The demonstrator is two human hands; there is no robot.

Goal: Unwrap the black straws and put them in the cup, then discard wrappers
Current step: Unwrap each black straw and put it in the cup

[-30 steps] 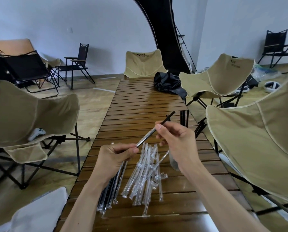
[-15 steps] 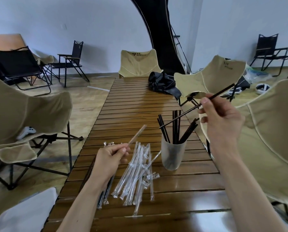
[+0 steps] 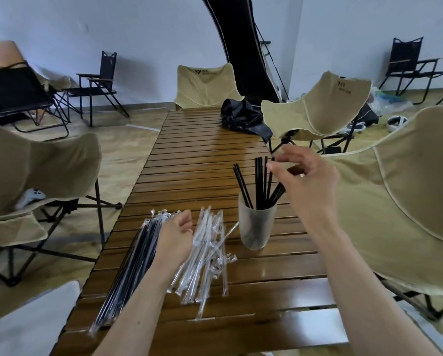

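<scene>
Looking down at the table (image 3: 205,160); the cup (image 3: 257,227) is my reference. It stands upright on the slats, frosted, with several black straws (image 3: 259,183) in it, fanned out above the rim.

Right hand (image 3: 310,181) hovers just right of the cup, up at straw-tip height. Grip spread: fingers loose and apart, nothing in them. Index tip sits close to the straw tops; contact I cannot tell.

Left hand (image 3: 175,235) is left of the cup, low over the table, between the two piles. Fingers curled in loosely; whether that grip is pinching a wrapper I cannot tell, as the palm side is hidden.

Empty wrappers (image 3: 210,255) lie in a loose heap just left of the cup, clear film, one strand reaching up to the cup's base. Wrapped straws (image 3: 135,268) lie further left of that, a tight bundle along the table's left edge, partly under the left wrist.

Black cloth (image 3: 243,119) sits well behind the cup at the table's far right. Tan chairs (image 3: 315,106) around.
</scene>
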